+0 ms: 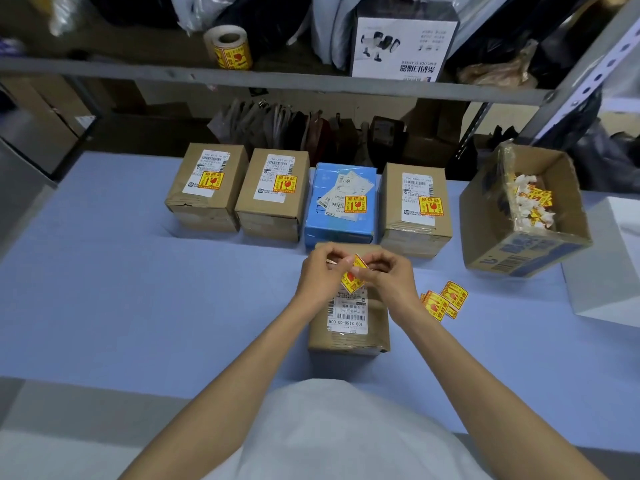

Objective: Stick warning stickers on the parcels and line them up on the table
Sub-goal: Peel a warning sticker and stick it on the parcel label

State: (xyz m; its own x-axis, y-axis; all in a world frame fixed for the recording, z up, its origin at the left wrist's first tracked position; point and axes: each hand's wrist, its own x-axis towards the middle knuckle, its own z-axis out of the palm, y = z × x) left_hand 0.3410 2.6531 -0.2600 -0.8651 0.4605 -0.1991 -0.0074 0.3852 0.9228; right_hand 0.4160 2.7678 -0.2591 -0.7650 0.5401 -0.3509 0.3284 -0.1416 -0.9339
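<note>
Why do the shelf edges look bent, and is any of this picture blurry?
Head view: the wide-angle lens bows the shelf rail and tilts the open carton at the right edge; the top left corner is smeared, while the row of parcels and the sticker between both hands stay fairly sharp under soft, even light.

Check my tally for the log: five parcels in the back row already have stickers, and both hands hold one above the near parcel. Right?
Not five: the head view shows four stickered parcels in the row. Both hands, left and right, do hold a sticker above the near parcel.
</note>
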